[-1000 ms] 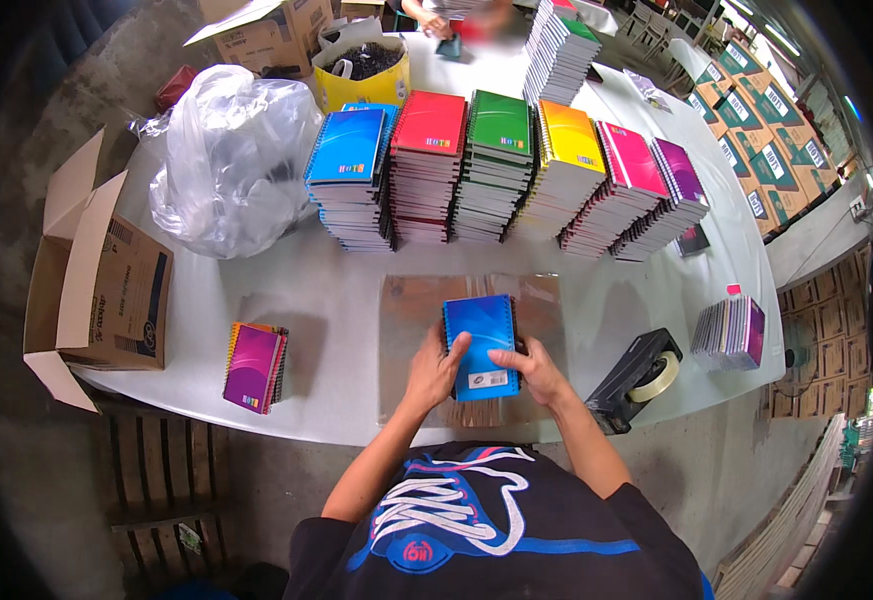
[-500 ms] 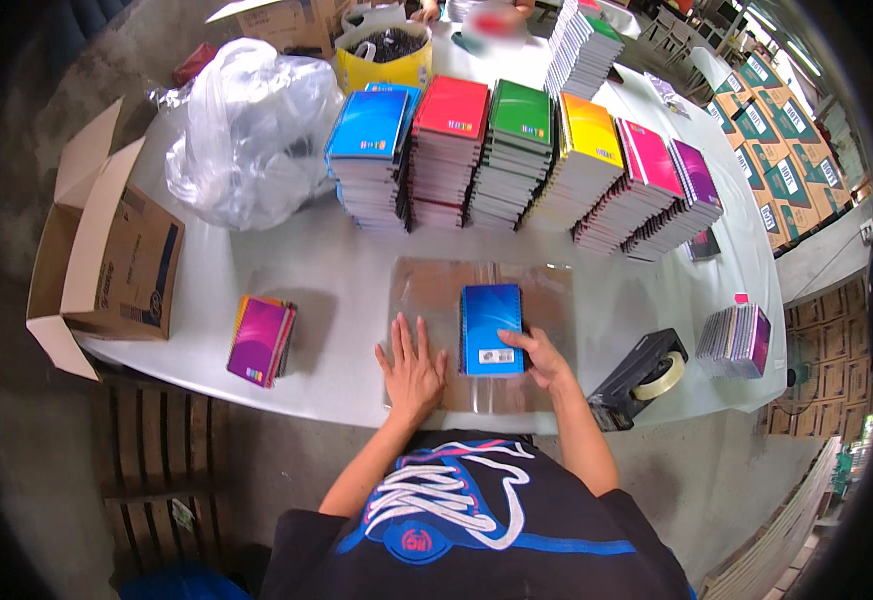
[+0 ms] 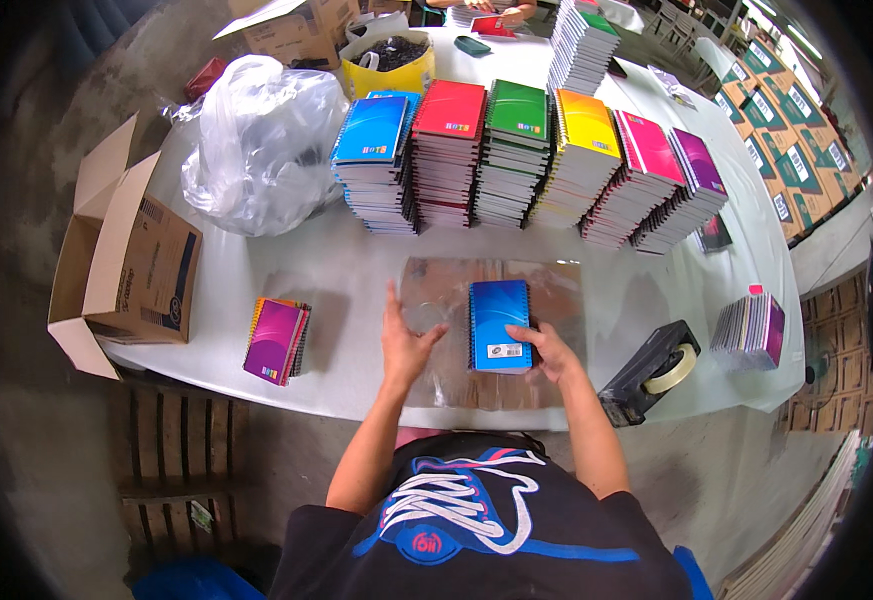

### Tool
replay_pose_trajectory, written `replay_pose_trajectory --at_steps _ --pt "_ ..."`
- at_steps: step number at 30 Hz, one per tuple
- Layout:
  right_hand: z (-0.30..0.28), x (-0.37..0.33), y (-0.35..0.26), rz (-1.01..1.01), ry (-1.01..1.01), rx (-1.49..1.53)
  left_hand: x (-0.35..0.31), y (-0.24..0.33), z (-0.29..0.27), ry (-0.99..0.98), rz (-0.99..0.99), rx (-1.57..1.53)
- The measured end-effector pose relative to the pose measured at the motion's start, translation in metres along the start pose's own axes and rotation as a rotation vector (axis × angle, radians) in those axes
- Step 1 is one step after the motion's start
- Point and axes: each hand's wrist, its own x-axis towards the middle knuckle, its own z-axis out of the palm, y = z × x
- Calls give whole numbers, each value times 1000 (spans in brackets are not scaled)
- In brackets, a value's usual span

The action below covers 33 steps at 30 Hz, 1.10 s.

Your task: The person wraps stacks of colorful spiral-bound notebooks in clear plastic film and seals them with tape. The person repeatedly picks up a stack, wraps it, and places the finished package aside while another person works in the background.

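Across mid-frame, one white table [image 3: 356, 268] is bearing six notebook stacks [image 3: 512, 165] in an upper-centre row, at risk of toppling if the table is being jolted. One open carton [image 3: 163, 275] is standing at left, one glossy brown mat [image 3: 446, 388] lying at centre, one tape dispenser [image 3: 629, 378] resting lower right. One blue-topped bundle [image 3: 497, 312] is sitting over the mat's middle, its right edge being pinched by the right hand [image 3: 552, 356], thumb on top; the left hand [image 3: 409, 350] is grasping nothing, its fingers standing apart.
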Motion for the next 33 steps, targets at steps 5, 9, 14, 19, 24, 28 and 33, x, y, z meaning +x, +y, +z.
replay_pose_trajectory --at_steps 5,9,14,19,24,28,33 --pt "-4 9 8 -5 -6 22 2 -17 -16 -272 -282 -236" --pt "-5 6 5 -3 7 44 10 -14 -24 -492 -16 -62" --pt "0 6 1 -57 6 14 20 -47 -18 -412 361 143" --pt "12 7 -5 -50 53 14 15 -15 -23 -544 118 -62" --pt "19 11 -2 -49 127 -99 6 16 -20 -601 15 -175" --pt "22 10 -8 -180 322 -371 10 11 6 -591 239 -65" --pt "39 22 26 -343 623 -839 11 37 28 -735 140 -175"
